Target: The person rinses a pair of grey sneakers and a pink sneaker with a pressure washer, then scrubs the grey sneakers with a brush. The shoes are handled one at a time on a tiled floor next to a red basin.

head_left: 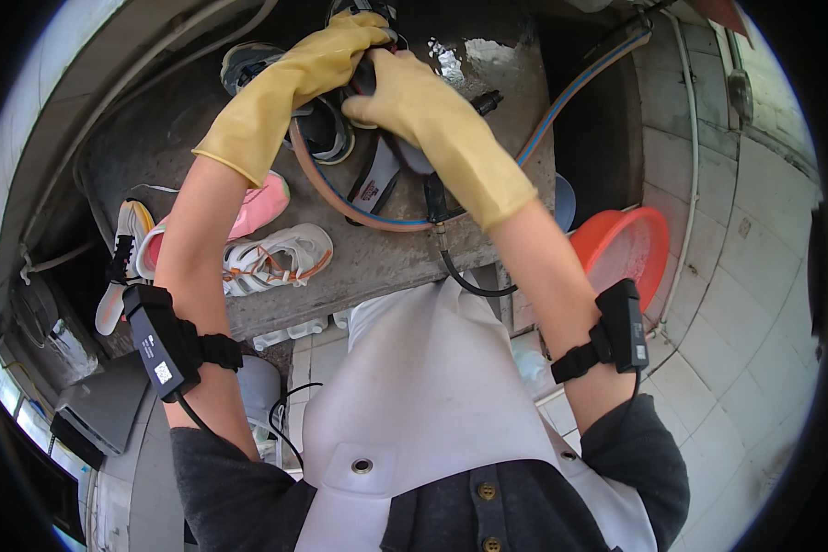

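Yellow rubber gloves cover both hands, which meet at the far side of the wet concrete counter [386,258]. In the head view, the left hand [345,46] and the right hand [400,92] are both clenched around a dark shoe [370,78], held just above the counter. A second dark shoe [327,129] lies beneath them, next to a black-and-white insole [377,179]. An orange-and-blue hose [561,101] curves across the counter. Nearer the edge lie a white sneaker [281,258], a pink shoe [262,204] and a white-and-black shoe [120,267]. A red basin [626,244] stands lower, at the right.
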Action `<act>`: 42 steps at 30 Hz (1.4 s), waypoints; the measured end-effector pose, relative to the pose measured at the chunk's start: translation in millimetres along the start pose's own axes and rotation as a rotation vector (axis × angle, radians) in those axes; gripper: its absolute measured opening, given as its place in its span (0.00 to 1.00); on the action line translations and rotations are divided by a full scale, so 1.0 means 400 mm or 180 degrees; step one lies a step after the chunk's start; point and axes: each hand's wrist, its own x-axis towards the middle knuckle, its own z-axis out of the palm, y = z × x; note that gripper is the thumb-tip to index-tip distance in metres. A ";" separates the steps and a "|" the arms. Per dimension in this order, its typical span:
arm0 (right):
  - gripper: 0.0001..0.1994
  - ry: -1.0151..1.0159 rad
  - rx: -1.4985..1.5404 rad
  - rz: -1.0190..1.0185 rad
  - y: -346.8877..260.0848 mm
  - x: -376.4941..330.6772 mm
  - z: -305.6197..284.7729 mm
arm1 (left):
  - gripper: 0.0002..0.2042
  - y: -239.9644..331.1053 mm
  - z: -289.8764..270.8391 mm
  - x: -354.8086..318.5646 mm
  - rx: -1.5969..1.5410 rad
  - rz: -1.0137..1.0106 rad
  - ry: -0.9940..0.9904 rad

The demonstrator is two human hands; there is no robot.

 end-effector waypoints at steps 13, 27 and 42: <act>0.17 0.1347 -0.0425 0.0003 0.036 -0.178 0.049 | 0.20 0.050 0.015 0.003 0.0209 -0.0259 0.0252; 0.34 0.0280 -0.0843 0.0348 -0.006 -0.128 -0.084 | 0.21 0.082 0.055 0.017 0.0267 -0.0521 0.0562; 0.15 0.0702 -0.0625 0.0413 0.040 0.032 0.002 | 0.21 0.039 0.055 0.013 0.0202 -0.0072 0.0513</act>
